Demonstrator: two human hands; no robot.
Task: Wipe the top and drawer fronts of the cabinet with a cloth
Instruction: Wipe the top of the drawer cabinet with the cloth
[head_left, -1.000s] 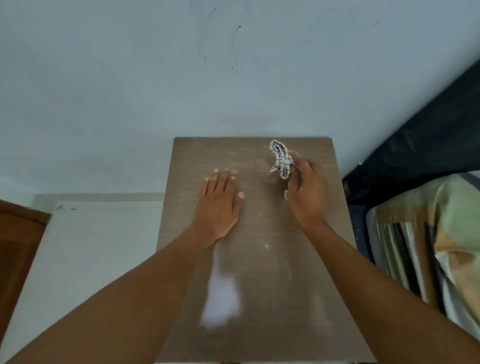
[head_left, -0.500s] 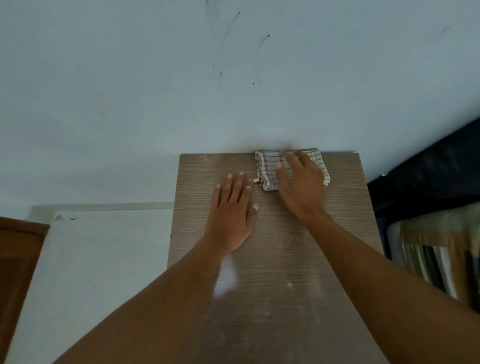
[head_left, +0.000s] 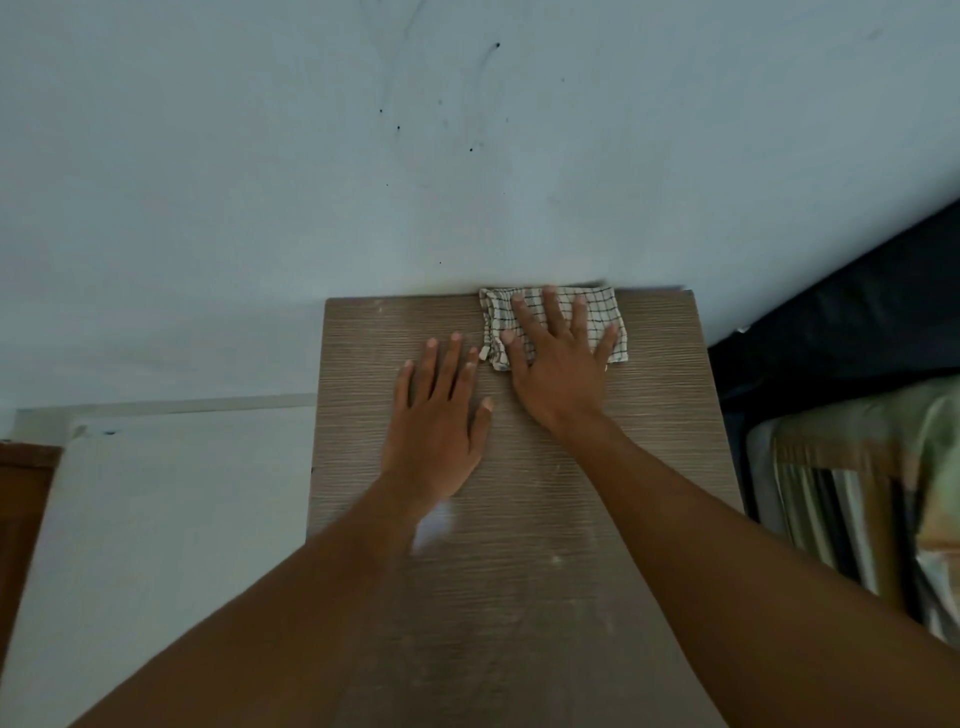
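R hand (head_left: 558, 371) was flat, fingers spread, pressing the cloth (head_left: 597, 312) at the cabinet top's (head_left: 649, 415) back edge; cloth lay flatter than before. L hand (head_left: 436, 421) stayed flat, open, beside it.

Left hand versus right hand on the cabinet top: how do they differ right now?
The right hand presses on the checked cloth at the back edge by the wall; the left hand rests on bare cabinet top, nearer the person. Both lie flat, palms down, fingers spread.
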